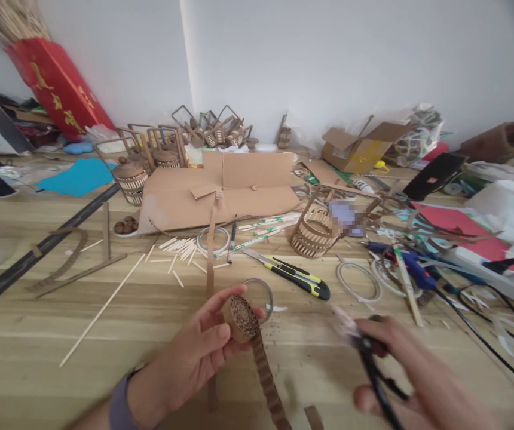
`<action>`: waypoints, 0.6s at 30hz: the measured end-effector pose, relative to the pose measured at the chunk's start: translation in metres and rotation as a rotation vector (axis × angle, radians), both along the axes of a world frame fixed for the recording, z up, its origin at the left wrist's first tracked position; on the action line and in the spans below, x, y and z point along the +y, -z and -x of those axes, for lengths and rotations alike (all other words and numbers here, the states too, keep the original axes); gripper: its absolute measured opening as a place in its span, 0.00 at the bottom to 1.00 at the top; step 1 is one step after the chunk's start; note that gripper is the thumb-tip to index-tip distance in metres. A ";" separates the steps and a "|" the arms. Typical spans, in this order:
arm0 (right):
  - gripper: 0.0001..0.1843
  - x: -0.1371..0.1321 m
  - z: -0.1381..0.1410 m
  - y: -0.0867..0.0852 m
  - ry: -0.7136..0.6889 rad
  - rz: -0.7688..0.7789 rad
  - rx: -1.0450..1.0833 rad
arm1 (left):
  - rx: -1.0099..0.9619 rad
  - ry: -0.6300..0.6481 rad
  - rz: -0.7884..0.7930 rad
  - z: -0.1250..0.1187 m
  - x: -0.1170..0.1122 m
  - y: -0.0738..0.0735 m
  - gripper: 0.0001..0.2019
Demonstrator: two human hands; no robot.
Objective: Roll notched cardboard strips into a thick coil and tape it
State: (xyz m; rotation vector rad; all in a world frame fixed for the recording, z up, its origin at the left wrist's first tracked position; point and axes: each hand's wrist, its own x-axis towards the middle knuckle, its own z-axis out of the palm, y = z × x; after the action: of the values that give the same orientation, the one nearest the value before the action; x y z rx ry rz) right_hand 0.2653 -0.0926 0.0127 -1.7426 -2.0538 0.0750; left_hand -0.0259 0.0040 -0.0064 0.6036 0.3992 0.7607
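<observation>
My left hand [203,334] grips a coiled roll of corrugated cardboard strip [241,316] between thumb and fingers, its spiral end turned up. The loose tail of the strip [268,376] hangs down toward the table's near edge. To the right, my right hand [409,370], smeared by motion, is closed around a black-handled tool [369,358] that looks like scissors, apart from the roll. Behind the roll lies a ring of tape [259,298]. A short piece of brown strip [314,417] rests on the table near the bottom edge.
A utility knife [293,276] lies beyond my hands, with a small slatted basket [313,233] behind it. Thin wooden sticks [180,248] are scattered left of centre. A blue glue gun [413,269] with its cord is at right. Folded cardboard [257,197] stands at the back.
</observation>
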 end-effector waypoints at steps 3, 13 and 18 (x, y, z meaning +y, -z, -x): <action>0.26 0.026 0.040 -0.014 -0.155 0.068 0.094 | 0.012 -0.022 -0.028 -0.001 0.000 -0.002 0.25; 0.31 0.065 0.086 -0.013 -0.330 0.176 0.013 | 0.036 -0.116 -0.012 -0.002 0.004 0.002 0.26; 0.35 0.065 0.088 -0.012 -0.351 0.187 -0.002 | 0.081 -0.133 -0.004 -0.003 0.003 0.002 0.26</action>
State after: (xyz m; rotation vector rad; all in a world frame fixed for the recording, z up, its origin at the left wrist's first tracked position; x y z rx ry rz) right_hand 0.1777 -0.0272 0.0243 -1.4600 -2.3979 0.3829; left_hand -0.0230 0.0073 -0.0086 0.6173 0.5163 0.8661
